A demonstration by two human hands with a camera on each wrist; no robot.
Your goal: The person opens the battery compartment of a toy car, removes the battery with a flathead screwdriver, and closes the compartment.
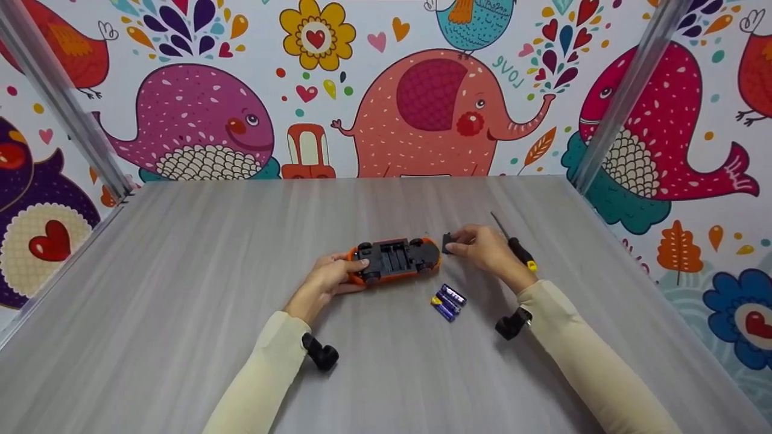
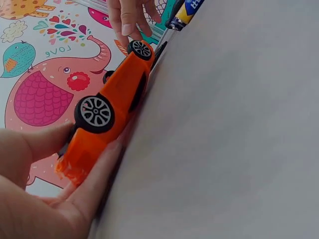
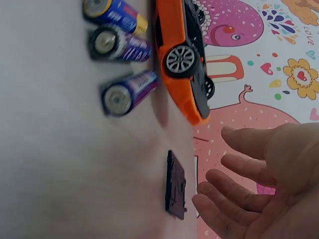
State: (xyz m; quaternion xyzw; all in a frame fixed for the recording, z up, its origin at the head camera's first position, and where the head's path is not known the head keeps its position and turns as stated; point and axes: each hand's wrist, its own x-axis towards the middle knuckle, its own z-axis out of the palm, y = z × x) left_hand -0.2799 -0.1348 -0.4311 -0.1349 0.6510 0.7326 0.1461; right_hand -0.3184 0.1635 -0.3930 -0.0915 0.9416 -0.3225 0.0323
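My left hand [image 1: 325, 276] grips the rear or front end of an orange toy car [image 1: 356, 278], thumb on its dark underside. The car is wheels up, and an open battery compartment [image 1: 395, 257] shows in the middle of its base. In the right wrist view, a small black battery cover [image 3: 175, 186] lies on the table just past the car's other end. My right hand [image 3: 254, 179] hovers beside that cover with its fingers spread and nothing held. Three blue batteries [image 3: 124, 94] lie together near the car.
A screwdriver [image 1: 520, 252] with a black and yellow handle lies right of my right hand. The wood-grain table [image 1: 199, 289] ends at a wall [image 1: 338, 120] printed with cartoon animals. Metal posts [image 1: 627, 102] stand at its back corners.
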